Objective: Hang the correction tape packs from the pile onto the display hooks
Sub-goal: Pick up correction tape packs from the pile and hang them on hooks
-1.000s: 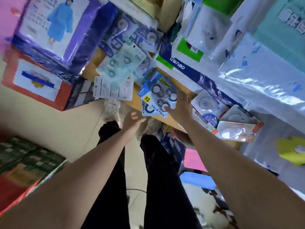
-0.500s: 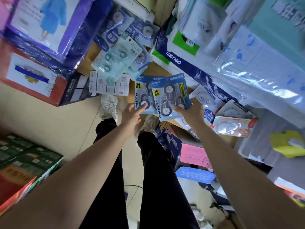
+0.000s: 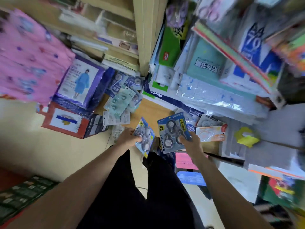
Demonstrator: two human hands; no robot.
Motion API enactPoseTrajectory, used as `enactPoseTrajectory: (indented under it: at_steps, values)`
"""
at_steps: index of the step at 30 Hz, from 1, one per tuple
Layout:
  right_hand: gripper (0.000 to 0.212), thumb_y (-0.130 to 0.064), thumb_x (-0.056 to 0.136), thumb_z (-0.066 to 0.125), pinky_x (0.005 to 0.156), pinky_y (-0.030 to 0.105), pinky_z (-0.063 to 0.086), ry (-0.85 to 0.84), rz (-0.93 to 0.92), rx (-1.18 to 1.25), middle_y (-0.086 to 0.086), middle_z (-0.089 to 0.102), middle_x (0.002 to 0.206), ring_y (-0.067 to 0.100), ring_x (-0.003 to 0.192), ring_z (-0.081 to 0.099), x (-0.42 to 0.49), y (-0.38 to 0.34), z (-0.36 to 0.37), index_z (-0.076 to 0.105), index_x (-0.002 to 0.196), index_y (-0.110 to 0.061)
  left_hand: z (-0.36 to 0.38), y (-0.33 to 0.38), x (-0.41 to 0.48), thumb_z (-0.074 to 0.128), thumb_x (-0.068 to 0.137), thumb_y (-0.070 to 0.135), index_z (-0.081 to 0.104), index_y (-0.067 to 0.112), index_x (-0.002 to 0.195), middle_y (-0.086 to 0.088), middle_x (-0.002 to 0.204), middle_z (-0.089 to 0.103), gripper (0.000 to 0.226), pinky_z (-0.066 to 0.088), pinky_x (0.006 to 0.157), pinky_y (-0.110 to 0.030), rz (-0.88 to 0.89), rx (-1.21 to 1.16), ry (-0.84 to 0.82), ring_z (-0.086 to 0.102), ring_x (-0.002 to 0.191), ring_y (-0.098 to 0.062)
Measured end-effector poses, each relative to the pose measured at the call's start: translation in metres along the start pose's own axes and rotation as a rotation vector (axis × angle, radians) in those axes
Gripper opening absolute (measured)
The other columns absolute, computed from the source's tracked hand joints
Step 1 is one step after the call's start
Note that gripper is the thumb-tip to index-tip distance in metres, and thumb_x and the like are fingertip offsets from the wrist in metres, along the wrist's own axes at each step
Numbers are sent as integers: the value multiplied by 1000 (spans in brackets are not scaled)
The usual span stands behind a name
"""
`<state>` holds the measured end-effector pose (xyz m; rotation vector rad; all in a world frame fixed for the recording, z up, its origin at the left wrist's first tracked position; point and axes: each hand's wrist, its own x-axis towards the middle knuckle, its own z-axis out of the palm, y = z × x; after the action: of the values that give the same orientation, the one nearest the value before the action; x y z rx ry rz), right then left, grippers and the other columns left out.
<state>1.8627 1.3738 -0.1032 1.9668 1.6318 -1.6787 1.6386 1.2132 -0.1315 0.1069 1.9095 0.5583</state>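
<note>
My left hand (image 3: pixel 127 137) grips one blue correction tape pack (image 3: pixel 145 138) by its left edge, tilted edge-on. A second blue "Value Pack" correction tape pack (image 3: pixel 171 132) is held flat and face up by my right hand (image 3: pixel 189 143), thumb on its lower right corner. Both packs are lifted off the wooden shelf (image 3: pixel 148 109). The pile of pale green and blue tape packs (image 3: pixel 121 100) lies further back on that shelf. No display hooks are visible; the frame is blurred.
A purple raincoat packet (image 3: pixel 80 83) and a red box (image 3: pixel 64 121) sit left of the pile. Stacked paper reams and plastic-wrapped stationery (image 3: pixel 214 90) crowd the right side. An orange-backed blister pack (image 3: pixel 209 133) lies right of my right hand. My dark-trousered legs are below.
The two blue packs, held together before, are now apart, one in each hand, and both are off the shelf. The view has tilted up, showing higher shelves.
</note>
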Motion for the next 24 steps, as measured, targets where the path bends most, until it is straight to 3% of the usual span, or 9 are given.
enactPoseTrajectory:
  at_steps: [3,6,8,11,16,20,24]
  values:
    - [18,-20,92,65,60,33,34,10,-81,-33,10,51,75,20,64,45,-33,-33,-15,57,97,-6,-31,24,-41,70,66,37,59,16,80,3,68,58,27,39,56,-28,157,173,79,55,70,-21]
    - [15,-23,92,65,57,33,33,32,-198,-55,10,49,71,21,59,43,-63,-73,-33,56,94,-11,-63,47,-83,72,81,36,60,19,96,-1,81,60,26,47,69,-35,297,204,193,61,83,-29]
    - [13,-24,92,65,53,32,34,71,-285,-74,3,51,68,20,57,44,-81,-98,-45,55,94,-17,-84,63,-108,70,81,44,64,18,112,0,95,63,42,49,77,-38,412,199,254,65,90,-29]
    - [12,-19,91,66,48,21,33,181,-470,-38,-2,51,65,11,52,44,-113,-139,-63,55,91,-20,-114,99,-148,64,78,54,62,17,129,-3,102,65,63,42,75,-32,558,196,304,58,87,-18]
    - [29,-14,90,69,48,19,28,332,-682,62,-5,41,58,8,49,38,-162,-205,-78,47,75,-25,-159,154,-187,63,84,54,64,31,110,-1,72,69,35,50,56,-41,909,198,403,62,59,-18]
    - [34,-12,92,68,49,14,26,394,-871,199,-7,38,60,4,51,34,-204,-255,-87,46,74,-29,-189,205,-212,61,84,54,68,25,109,4,82,74,39,54,62,-42,1144,122,478,68,68,-20]
    - [12,-14,91,70,55,13,35,450,-1038,332,-11,53,67,-1,58,45,-232,-296,-103,59,88,-17,-214,250,-236,65,83,50,62,30,105,10,83,72,30,54,71,-35,1306,-13,484,66,75,-12]
